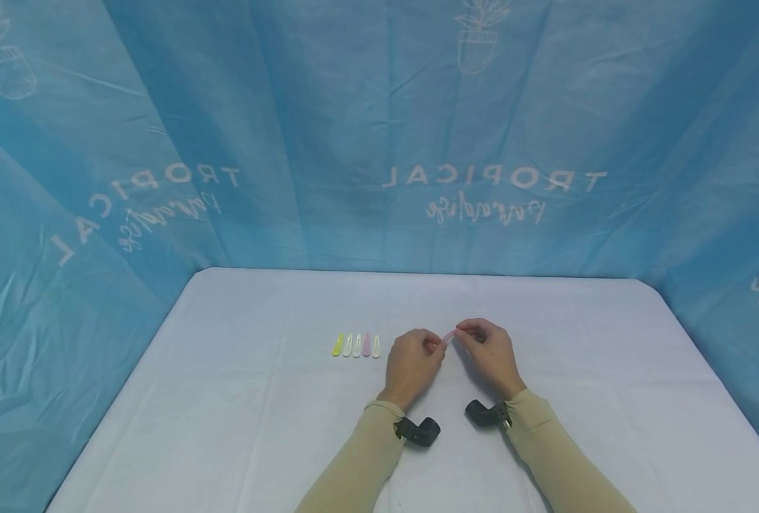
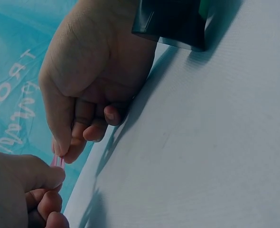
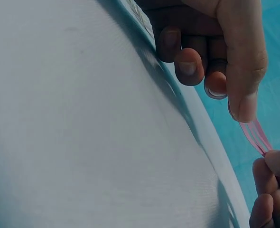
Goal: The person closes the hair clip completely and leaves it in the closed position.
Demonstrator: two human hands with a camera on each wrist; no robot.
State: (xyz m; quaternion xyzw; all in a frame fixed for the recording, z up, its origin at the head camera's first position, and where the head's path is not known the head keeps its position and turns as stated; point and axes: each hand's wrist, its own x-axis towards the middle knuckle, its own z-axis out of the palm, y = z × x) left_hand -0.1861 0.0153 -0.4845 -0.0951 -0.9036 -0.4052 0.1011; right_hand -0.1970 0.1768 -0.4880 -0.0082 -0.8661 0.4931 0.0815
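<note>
A pink snap hair clip (image 1: 449,336) is held between both hands, above the table. My left hand (image 1: 412,365) pinches one end of it between thumb and finger. The opposite end is pinched by my right hand (image 1: 491,356). In the right wrist view, the clip's (image 3: 255,136) narrow open frame shows between the two sets of fingertips. Only a short stretch of the clip (image 2: 59,161) shows in the left wrist view; fingers cover the rest. Left of my left hand, a row of hair clips (image 1: 356,345) lies side by side: yellow, whitish and pink.
A white cloth covers the table (image 1: 225,420), whose far edge meets a blue printed curtain (image 1: 353,235). Each wrist wears a black camera: the left one (image 1: 422,432) and the right one (image 1: 482,413) face each other.
</note>
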